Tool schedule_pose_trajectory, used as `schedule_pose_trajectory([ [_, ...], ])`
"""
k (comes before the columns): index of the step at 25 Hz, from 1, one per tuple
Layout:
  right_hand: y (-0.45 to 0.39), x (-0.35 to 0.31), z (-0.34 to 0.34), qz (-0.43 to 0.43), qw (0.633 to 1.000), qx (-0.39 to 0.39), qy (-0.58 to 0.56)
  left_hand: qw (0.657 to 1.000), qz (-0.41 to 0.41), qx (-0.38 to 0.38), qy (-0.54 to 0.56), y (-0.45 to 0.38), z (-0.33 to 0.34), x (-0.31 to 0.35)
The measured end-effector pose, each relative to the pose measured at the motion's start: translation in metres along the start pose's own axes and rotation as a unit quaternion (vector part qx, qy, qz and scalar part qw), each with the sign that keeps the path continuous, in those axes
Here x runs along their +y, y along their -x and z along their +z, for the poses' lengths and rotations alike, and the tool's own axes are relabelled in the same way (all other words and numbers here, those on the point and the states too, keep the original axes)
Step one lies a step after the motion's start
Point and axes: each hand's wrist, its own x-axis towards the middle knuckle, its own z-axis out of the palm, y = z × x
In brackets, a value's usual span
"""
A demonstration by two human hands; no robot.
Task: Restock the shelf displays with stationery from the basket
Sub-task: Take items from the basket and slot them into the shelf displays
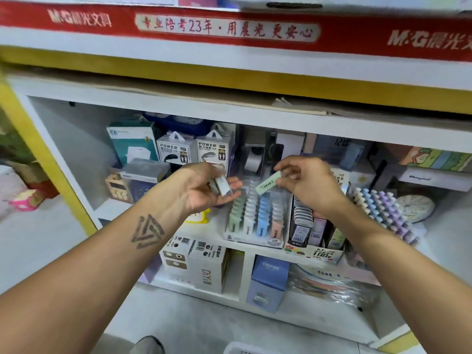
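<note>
White shelf unit (245,123) with yellow trim, red banner (229,29) above. Power bank boxes (194,149) stand behind left grip. Clear display tray (255,221) of pastel lead cases, in rows, sits just below both grips; dark boxed refills (314,231) under right grip. Left hand (204,190), palm up, fingers curled round small white rectangular cases (221,186). Right hand (304,180) pinches a flat green case (267,185), tilted, above the tray. Basket rim (245,348) below, near frame bottom.
</note>
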Motion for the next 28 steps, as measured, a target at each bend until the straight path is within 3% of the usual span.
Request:
schedule_pose_trajectory([
  [5, -0.006, -0.010, 0.012, 0.001, 0.998, 0.017, -0.057, 1.000, -0.001, 0.020, 0.006, 0.000, -0.010, 0.004],
  [11, -0.037, -0.012, 0.034, -0.037, 0.996, 0.035, 0.075, 1.000, 0.000, 0.011, 0.007, 0.003, -0.019, 0.004],
  [17, -0.058, -0.011, 0.066, -0.082, 0.962, -0.076, 0.250, 0.999, -0.010, 0.005, -0.034, 0.004, -0.030, 0.001],
  [28, -0.071, -0.026, 0.072, -0.120, 0.934, -0.169, 0.290, 0.999, 0.002, -0.028, -0.047, 0.005, -0.026, 0.001],
])
